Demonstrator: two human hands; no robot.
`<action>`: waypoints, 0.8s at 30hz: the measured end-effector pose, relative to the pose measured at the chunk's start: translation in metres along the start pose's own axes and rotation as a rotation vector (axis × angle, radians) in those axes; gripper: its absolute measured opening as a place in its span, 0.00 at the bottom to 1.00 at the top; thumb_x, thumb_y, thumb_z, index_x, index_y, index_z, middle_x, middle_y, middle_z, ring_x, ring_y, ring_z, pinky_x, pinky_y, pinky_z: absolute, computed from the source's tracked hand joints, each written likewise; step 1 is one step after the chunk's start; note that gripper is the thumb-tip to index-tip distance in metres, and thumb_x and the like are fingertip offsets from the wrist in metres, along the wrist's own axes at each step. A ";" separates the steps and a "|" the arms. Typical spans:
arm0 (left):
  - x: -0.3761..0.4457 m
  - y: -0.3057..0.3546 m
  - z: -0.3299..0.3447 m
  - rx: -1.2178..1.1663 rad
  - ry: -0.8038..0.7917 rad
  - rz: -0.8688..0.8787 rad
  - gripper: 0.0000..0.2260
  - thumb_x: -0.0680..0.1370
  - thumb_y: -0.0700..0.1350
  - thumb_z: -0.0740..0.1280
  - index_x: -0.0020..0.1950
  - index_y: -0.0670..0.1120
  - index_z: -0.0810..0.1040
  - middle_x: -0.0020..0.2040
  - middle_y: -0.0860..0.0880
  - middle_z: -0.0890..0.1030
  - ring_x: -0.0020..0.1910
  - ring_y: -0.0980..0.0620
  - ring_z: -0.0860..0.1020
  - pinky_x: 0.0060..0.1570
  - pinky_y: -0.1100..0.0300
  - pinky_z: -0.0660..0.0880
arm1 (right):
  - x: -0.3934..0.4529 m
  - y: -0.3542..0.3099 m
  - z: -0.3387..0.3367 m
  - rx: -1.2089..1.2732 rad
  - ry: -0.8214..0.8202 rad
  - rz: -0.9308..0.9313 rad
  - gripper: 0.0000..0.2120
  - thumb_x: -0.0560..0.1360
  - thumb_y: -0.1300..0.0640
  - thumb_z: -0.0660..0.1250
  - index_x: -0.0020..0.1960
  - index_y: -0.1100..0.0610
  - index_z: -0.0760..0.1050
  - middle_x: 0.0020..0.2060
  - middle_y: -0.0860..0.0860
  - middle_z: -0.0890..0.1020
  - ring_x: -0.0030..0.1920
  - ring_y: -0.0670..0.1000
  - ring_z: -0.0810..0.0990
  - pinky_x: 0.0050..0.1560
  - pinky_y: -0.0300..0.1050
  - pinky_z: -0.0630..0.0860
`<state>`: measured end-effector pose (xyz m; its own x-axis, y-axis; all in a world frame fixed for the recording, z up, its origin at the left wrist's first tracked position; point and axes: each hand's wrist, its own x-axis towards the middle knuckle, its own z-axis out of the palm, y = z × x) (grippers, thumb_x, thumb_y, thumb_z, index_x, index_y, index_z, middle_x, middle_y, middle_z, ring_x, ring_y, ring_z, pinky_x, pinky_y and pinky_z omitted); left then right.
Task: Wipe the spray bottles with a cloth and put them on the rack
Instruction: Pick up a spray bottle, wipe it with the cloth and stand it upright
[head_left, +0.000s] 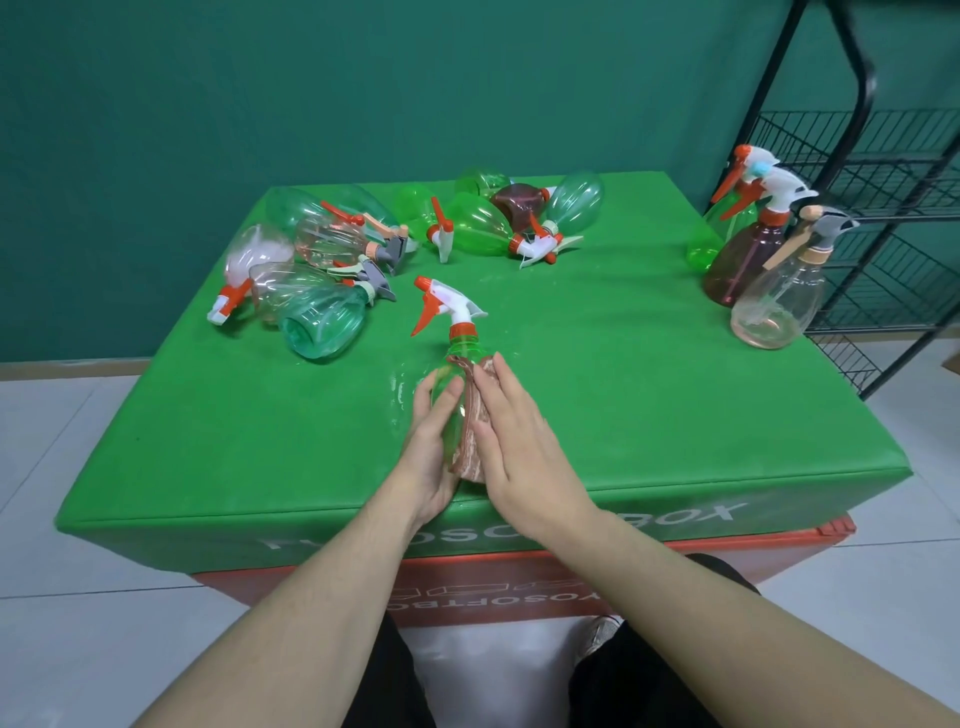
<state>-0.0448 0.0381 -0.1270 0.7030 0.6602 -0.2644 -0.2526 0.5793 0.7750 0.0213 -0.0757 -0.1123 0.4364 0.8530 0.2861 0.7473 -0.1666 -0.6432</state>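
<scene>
A dark green wall (260, 93) backs a green padded box (623, 405) standing on pale floor tiles (62, 467). Spray bottles lie tumbled (311, 270) at its far left. Near the front, the left hand (431, 457) grips a green spray bottle (457, 374), while the right hand (514, 436), fingers straight, presses a brown cloth (475, 431) against it. Three bottles stand upright (763, 260) beside a black wire rack (893, 208).

Thirteen spray bottles (457, 332); one cloth (475, 415); one rack (893, 208); two hands (514, 431)
</scene>
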 end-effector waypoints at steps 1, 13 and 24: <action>0.000 0.000 -0.001 -0.005 0.004 0.001 0.36 0.72 0.53 0.73 0.78 0.47 0.65 0.63 0.42 0.83 0.55 0.46 0.85 0.45 0.54 0.83 | -0.005 0.001 0.001 -0.015 -0.009 -0.001 0.26 0.86 0.47 0.47 0.83 0.46 0.49 0.82 0.44 0.48 0.81 0.43 0.46 0.81 0.57 0.52; -0.001 -0.004 0.001 0.113 -0.065 -0.004 0.29 0.73 0.54 0.71 0.73 0.49 0.72 0.64 0.46 0.83 0.62 0.48 0.82 0.48 0.51 0.82 | 0.001 0.008 -0.009 -0.024 0.084 -0.056 0.26 0.85 0.50 0.49 0.82 0.52 0.56 0.82 0.48 0.54 0.82 0.49 0.50 0.80 0.57 0.54; -0.008 0.001 0.005 0.210 -0.104 -0.053 0.28 0.75 0.58 0.69 0.73 0.50 0.73 0.59 0.47 0.86 0.51 0.48 0.86 0.42 0.42 0.83 | 0.044 0.003 -0.017 0.120 0.041 0.120 0.24 0.85 0.49 0.50 0.80 0.49 0.62 0.80 0.47 0.61 0.78 0.45 0.60 0.79 0.46 0.57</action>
<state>-0.0478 0.0313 -0.1210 0.7791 0.5725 -0.2555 -0.0772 0.4921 0.8671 0.0512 -0.0473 -0.0891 0.5408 0.8094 0.2290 0.6247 -0.2042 -0.7537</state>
